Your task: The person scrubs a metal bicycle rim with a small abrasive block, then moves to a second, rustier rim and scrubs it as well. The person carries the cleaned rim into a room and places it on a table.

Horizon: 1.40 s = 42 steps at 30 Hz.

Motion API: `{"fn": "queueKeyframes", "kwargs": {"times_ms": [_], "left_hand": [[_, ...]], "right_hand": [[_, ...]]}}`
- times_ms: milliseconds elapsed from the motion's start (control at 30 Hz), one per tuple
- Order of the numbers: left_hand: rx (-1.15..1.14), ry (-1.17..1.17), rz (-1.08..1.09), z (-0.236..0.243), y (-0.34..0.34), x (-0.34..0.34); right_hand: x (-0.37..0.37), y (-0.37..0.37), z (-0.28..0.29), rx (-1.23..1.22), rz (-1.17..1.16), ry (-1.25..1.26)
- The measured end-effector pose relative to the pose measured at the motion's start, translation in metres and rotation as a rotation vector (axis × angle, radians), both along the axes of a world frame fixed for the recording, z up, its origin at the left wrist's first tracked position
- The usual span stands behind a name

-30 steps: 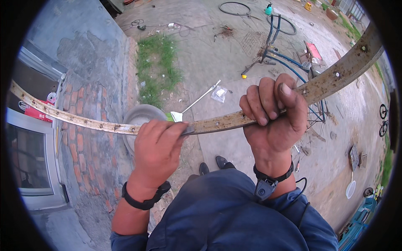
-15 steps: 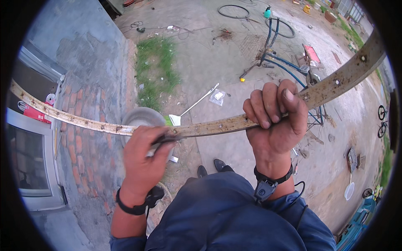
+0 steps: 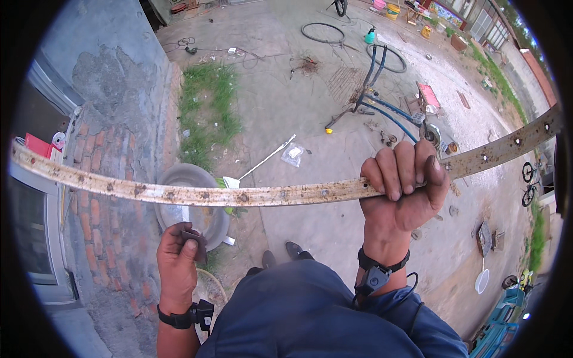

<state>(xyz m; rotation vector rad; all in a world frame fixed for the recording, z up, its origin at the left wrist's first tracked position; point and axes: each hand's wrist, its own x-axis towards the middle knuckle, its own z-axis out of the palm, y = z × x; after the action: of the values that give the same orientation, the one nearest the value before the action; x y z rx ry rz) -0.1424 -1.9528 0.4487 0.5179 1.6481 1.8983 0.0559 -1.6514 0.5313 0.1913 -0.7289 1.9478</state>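
Observation:
A rusty, pale bicycle wheel rim (image 3: 280, 196) with spoke holes curves across the whole view at chest height. My right hand (image 3: 406, 185) is wrapped round it right of the middle, palm up, fingers closed over the band. Below the rim, apart from it, my left hand (image 3: 179, 262) pinches a folded dark brown piece of sandpaper (image 3: 194, 243) between thumb and fingers. Brown rust spots show along the rim's inner face. Its ends run out of the picture on both sides.
A grey basin (image 3: 219, 222) stands on the ground behind my left hand, beside a white-handled broom (image 3: 262, 160). Farther off lie a blue bicycle frame (image 3: 388, 113) and a tyre (image 3: 322, 33). A brick and plaster wall (image 3: 107, 209) runs along the left.
My left hand with the sandpaper has come off the rim and dropped down and left. The rim has tilted, its right end now lower, with my right hand still gripping it.

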Motion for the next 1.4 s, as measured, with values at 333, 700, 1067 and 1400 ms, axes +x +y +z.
{"fn": "queueKeyframes", "kwargs": {"times_ms": [333, 700, 1067, 1400], "left_hand": [[0.111, -0.2, 0.023, -0.002, 0.012, 0.003], [0.094, -0.23, 0.025, 0.001, 0.022, -0.001], [0.104, -0.351, -0.039, -0.007, 0.027, -0.016], [-0.269, -0.344, -0.003, -0.104, -0.037, -0.06]], "right_hand": [[0.002, -0.005, 0.003, 0.004, 0.008, 0.054], [-0.007, -0.013, 0.0, -0.053, 0.0, 0.052], [-0.021, -0.019, -0.004, -0.121, -0.003, 0.033], [0.006, -0.01, -0.018, -0.086, -0.211, -0.11]]}}
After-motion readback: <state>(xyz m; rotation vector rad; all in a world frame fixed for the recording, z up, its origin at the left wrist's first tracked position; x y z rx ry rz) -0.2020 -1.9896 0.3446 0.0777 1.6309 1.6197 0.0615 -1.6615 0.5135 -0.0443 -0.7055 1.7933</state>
